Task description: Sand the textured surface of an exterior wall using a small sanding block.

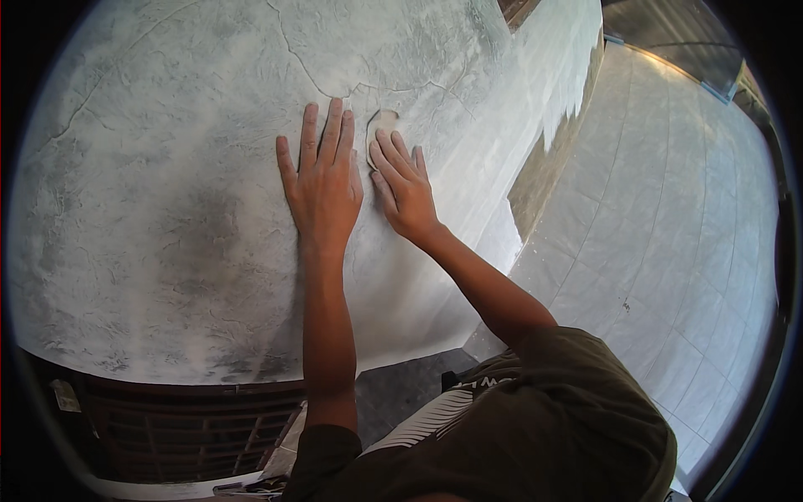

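Note:
A plastered wall (192,192), mottled grey and white with thin cracks, spreads in front of me. My left hand (324,180) lies flat on it with the fingers stretched out, just below a crack. Close by on the right, my right hand (406,186) rests with its fingers extended over a beige rounded patch (384,120) with a dark rim. Most of that patch is hidden under the fingers, and I cannot tell whether it is a thin sheet or a chipped spot in the plaster. Neither hand visibly grips anything.
The wall's right edge has a ragged white coating over a bare brownish strip (548,171). Pale grey floor tiles (644,209) stretch to the right. A dark reddish-brown grille (184,427) sits below the wall at lower left. A dark panel (669,33) stands at top right.

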`<state>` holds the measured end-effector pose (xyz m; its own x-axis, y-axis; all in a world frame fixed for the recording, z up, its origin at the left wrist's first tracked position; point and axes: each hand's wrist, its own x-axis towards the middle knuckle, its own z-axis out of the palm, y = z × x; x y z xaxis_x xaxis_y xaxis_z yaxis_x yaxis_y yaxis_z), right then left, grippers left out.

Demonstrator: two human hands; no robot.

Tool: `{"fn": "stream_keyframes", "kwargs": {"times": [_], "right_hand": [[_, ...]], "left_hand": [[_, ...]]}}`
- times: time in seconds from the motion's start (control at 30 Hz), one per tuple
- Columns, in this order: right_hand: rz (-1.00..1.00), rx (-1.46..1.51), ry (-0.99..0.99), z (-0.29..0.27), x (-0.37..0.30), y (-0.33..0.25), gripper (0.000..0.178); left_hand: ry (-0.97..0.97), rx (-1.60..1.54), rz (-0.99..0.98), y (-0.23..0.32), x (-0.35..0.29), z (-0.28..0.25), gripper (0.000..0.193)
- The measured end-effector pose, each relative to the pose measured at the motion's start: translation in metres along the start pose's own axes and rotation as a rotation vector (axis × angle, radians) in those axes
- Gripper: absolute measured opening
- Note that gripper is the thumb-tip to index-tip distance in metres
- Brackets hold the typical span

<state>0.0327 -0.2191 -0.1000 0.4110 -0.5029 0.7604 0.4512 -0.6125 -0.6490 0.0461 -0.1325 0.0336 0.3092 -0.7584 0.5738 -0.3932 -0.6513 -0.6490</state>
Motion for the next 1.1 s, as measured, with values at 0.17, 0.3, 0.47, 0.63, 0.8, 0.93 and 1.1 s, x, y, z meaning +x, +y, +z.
{"fn": "stream_keyframes", "kwargs": {"times": [0.17, 0.3, 0.47, 0.63, 0.8, 0.93, 1.1], "right_hand": [[0.003, -0.007, 0.053, 0.006, 0.017, -0.003, 0.045], [-0.145, 0.011, 0.118, -0.001, 0.065, -0.001, 0.045], [-0.012, -0.086, -0.082, -0.006, -0.027, 0.006, 0.045], [-0.18, -0.02, 0.103, -0.004, 0.06, -0.001, 0.044], [-0.114, -0.097, 0.011, -0.003, 0.0, 0.024, 0.047], [-0.063, -0.064, 0.004, -0.001, 0.006, 0.016, 0.046], [-0.19, 0.028, 0.103, -0.005, 0.064, 0.012, 0.044]], "left_hand": [[-0.006, -0.067, -0.023, -0.002, -0.001, 0.0, 0.05], [0.018, -0.101, -0.054, 0.005, -0.001, 0.0, 0.053], [0.008, -0.108, -0.134, 0.016, -0.007, 0.007, 0.056], [-0.03, -0.079, -0.141, 0.015, -0.009, 0.003, 0.056], [-0.046, -0.044, -0.147, 0.019, -0.007, 0.001, 0.057], [-0.023, -0.066, -0.153, 0.017, -0.006, 0.003, 0.056], [-0.015, -0.073, -0.155, 0.019, -0.005, 0.004, 0.055]]}}
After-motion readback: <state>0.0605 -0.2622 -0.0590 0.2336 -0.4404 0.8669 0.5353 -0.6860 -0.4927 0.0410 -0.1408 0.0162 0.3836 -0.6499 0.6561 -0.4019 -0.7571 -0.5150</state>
